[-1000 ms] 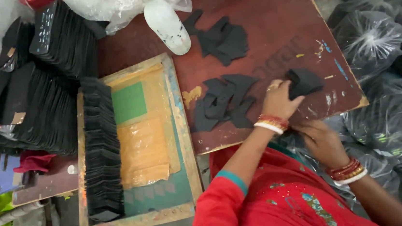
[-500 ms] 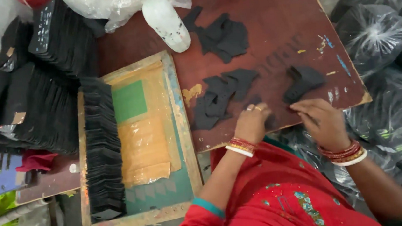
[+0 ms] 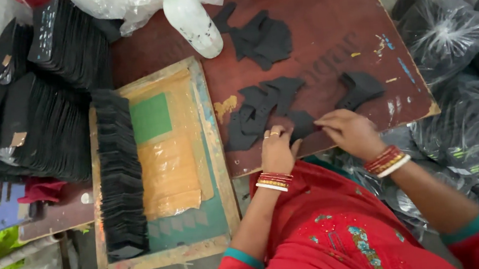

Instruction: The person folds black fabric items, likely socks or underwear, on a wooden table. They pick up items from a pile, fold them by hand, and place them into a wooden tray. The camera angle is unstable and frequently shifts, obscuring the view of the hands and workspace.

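Several flat black cut pieces [image 3: 260, 112] lie spread on a brown board [image 3: 323, 40]. My left hand [image 3: 277, 148] rests flat on the near end of that spread, fingers apart, at the board's front edge. My right hand [image 3: 352, 133] sits just to the right, its fingertips pinching the edge of one black piece [image 3: 303, 123] that lies between the two hands. A small stack of black pieces [image 3: 359, 87] sits beyond my right hand. Another heap of black pieces [image 3: 263, 37] lies further back on the board.
A wooden printing frame [image 3: 209, 154] with a green and orange screen lies to the left, with a row of black pieces [image 3: 119, 174] along its left side. Stacks of black pieces [image 3: 30, 124] stand further left. A white bottle [image 3: 192, 20] lies at the back. Tied plastic bags [image 3: 450, 29] fill the right.
My left hand has pulled back from the small stack at the right to the near spread of pieces. My right hand has come up from below the board's edge onto a piece.
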